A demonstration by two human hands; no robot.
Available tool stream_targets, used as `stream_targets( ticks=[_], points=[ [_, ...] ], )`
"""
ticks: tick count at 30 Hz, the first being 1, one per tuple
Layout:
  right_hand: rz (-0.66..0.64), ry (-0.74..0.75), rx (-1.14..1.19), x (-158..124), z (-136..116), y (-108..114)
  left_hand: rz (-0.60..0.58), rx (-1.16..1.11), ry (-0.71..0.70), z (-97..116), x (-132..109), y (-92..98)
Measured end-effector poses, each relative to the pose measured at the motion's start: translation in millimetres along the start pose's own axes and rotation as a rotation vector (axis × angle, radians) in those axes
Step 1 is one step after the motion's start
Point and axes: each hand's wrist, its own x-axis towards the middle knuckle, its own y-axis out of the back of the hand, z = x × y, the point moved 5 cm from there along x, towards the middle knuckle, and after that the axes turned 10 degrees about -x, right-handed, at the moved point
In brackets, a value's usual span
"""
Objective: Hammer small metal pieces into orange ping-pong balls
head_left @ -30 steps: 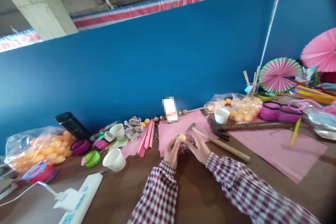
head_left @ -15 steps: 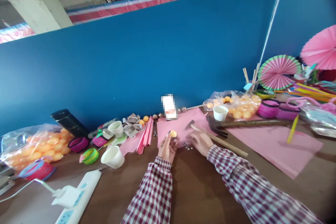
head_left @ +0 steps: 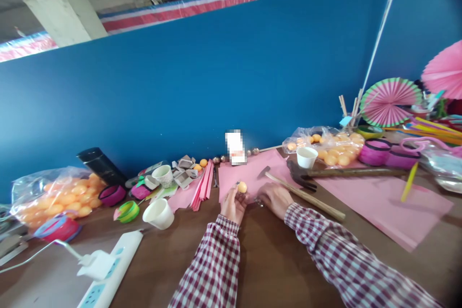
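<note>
An orange ping-pong ball (head_left: 242, 186) rests in the fingers of my left hand (head_left: 233, 205), just above the near edge of a pink sheet (head_left: 231, 176). My right hand (head_left: 276, 200) is lowered to the tabletop, its bent fingers over some small shiny metal pieces (head_left: 261, 204). Those fingers look drawn together, but whatever is between them is hidden. Just beyond the right hand lies a small hammer (head_left: 310, 198) with a wooden handle, its head on the pink sheet.
A larger claw hammer (head_left: 346, 172) lies at the right, by a white cup (head_left: 306, 157) and a bag of orange balls (head_left: 337, 149). Leftward are a paper cup (head_left: 159, 214), pink strips (head_left: 203, 186), another ball bag (head_left: 59, 197) and a power strip (head_left: 111, 267).
My right hand has come down and left onto the small metal pieces, covering some of them. The left hand still holds the ball. The whole view has shifted slightly.
</note>
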Motion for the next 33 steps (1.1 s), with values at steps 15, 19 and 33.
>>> stream_targets(
  ticks=[15, 19, 33],
  points=[
    [0.016, 0.037, 0.121, 0.9, 6.1, -3.2, 0.037, -0.049, 0.04, 0.5, -0.3, 0.7],
    [0.052, 0.011, 0.154, 1.5, 8.8, -3.7, 0.04, -0.05, 0.044, 0.5, -1.1, -0.2],
    [0.063, 0.008, 0.141, 0.7, 11.4, 2.8, 0.031, -0.072, 0.064, 4.0, -1.8, 2.7]
  ],
)
